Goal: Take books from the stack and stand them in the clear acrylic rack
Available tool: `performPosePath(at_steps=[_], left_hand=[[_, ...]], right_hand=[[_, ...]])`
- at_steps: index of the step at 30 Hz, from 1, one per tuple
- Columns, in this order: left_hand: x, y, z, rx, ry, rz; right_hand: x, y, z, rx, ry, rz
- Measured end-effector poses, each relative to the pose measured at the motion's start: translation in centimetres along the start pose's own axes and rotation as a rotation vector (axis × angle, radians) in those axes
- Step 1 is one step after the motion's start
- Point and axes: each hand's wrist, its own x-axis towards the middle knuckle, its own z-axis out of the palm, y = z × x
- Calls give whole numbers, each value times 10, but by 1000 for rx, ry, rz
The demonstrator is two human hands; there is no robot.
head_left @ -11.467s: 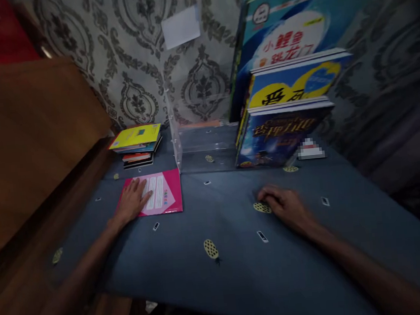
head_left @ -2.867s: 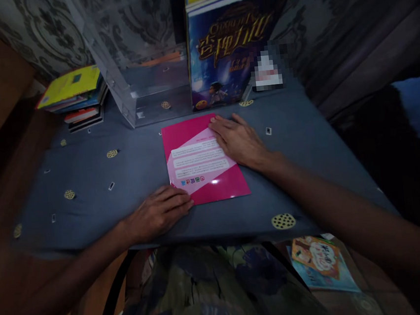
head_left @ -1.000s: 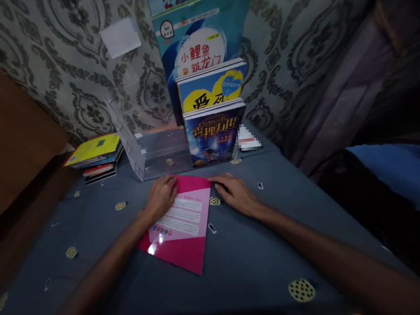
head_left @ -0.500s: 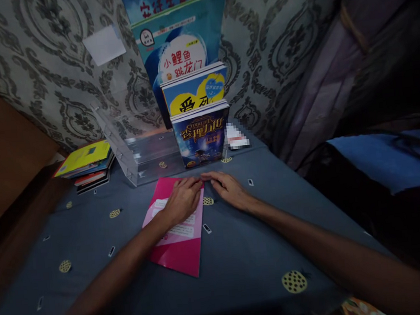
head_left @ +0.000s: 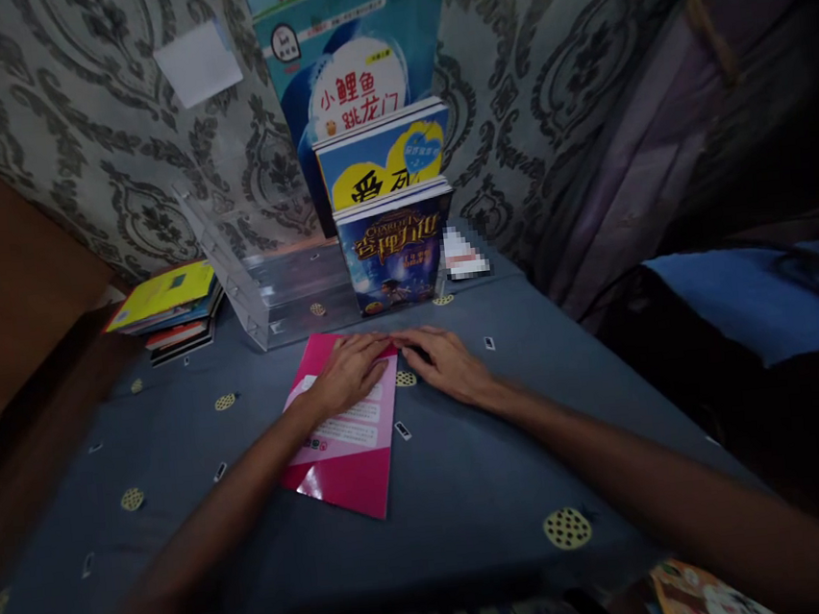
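A bright pink book (head_left: 351, 486) lies on the cloth-covered table, a light panel with small print facing up. Across its upper part rests my left hand (head_left: 347, 373), flat with fingers stretched toward the upper right corner. My right hand (head_left: 450, 366) meets it there, its fingers extended and their tips touching the book's corner, the thumb apart below. Just beyond, a clear stepped rack (head_left: 254, 307) holds upright books in tiers. In front stands a dark blue book (head_left: 397, 255), behind it a blue-and-yellow book (head_left: 352, 163), then a taller teal book (head_left: 419, 36).
A pile of books (head_left: 169, 296) with a yellow one on top lies left of the rack. A white card (head_left: 198, 65) is on the patterned wall. Blue material (head_left: 757, 302) lies beyond the table's right edge, and a colourful printed item (head_left: 702, 593) sits below the front edge.
The camera view has shifted slightly. My right fingertips have come over the pink book's upper right corner, and my left fingers lie straighter along its top.
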Motion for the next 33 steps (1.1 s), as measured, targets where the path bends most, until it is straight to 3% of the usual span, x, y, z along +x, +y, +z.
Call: performPosePath(at_steps=[5,16,26,33], left_hand=[[-3,-5,-5,-19,-34,6],[-22,-12,-25,202,-41,-172],[-41,11,-46,358,-199,-352],[-43,14,-48,327,-201,-368]], right_hand=[[-4,-12,0,-46,-26,-81],[-18,-37,4,59,-85,-301],[-93,-87,-16,109,-298,-401],[-123,-103,-1,-68,-326,-457]])
